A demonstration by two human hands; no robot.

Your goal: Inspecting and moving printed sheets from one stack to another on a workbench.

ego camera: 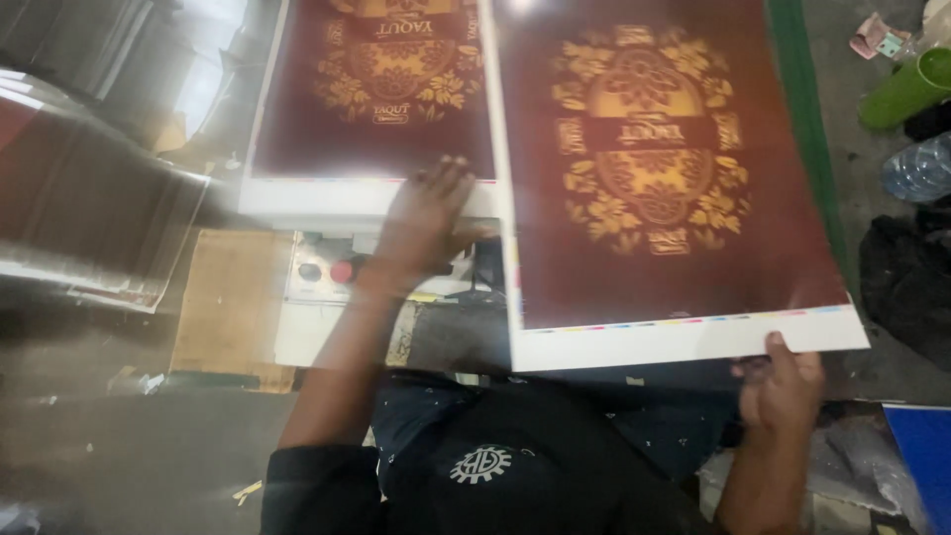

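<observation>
A large printed sheet (664,188) lies tilted at the right, dark maroon with a gold floral medallion at its middle and a white margin carrying a strip of small colour patches along the near edge; its near right corner is pinched from below. Just to its left a second sheet (381,94) of the same maroon-and-gold print lies flat, pressed down at its near white edge.

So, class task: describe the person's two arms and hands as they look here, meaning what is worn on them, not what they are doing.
Both hands are bare: no gloves on the left hand or the right hand. I can make out no rings or watch, though the picture is blurred. The forearms are uncovered. A short black sleeve covers the left upper arm, part of a black shirt with a white gear-shaped emblem on it.
</observation>
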